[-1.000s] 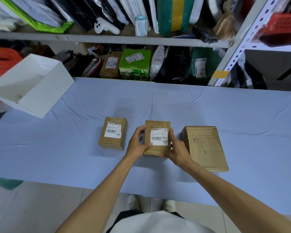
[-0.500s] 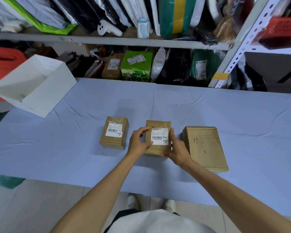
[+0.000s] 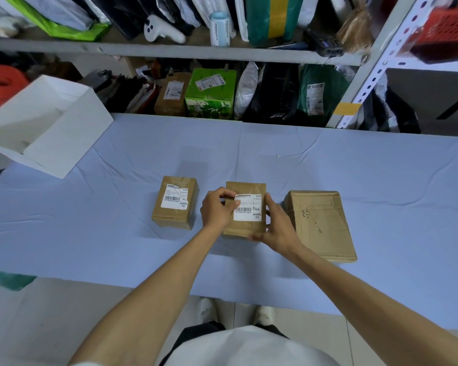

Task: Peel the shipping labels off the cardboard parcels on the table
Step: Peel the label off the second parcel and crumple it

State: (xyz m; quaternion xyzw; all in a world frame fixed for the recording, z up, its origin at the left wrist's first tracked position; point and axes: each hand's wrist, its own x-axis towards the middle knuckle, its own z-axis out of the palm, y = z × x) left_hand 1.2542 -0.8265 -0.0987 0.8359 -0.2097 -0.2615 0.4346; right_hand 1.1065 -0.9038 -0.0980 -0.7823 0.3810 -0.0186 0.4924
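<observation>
**Table stock: three cardboard parcels, two labelled, one in hand**

1. White open box (image 3: 45, 128). Far left end of the table (image 3: 381, 167), which is covered in a pale blue cloth; lies tilted, open side up and to the left, well apart from the parcels.

2. Left parcel (image 3: 175, 203). Small brown cardboard box, lying flat on the cloth. White shipping label (image 3: 175, 198) on its top face, barcode printed, creased, its upper right corner torn or lifted. Untouched by either hand.

3. Left hand (image 3: 217, 210). At the left edge of the middle parcel; thumb and fingertips pinched together on the upper left corner of that parcel's label.

4. Middle parcel (image 3: 245, 207). Small brown cardboard box, near the left parcel, held between both hands. Whether its base rests on the cloth cannot be told. Its white barcode label (image 3: 248, 208) lies across the top face, largely flat.

5. Right hand (image 3: 276, 228). Clasped on the right side and near right corner of the middle parcel, thumb along the right edge, fingers curled under the near edge.

6. Right parcel (image 3: 320, 223). Larger flat brown cardboard box just beside the right hand, taped, with dark markings on its top face.
</observation>
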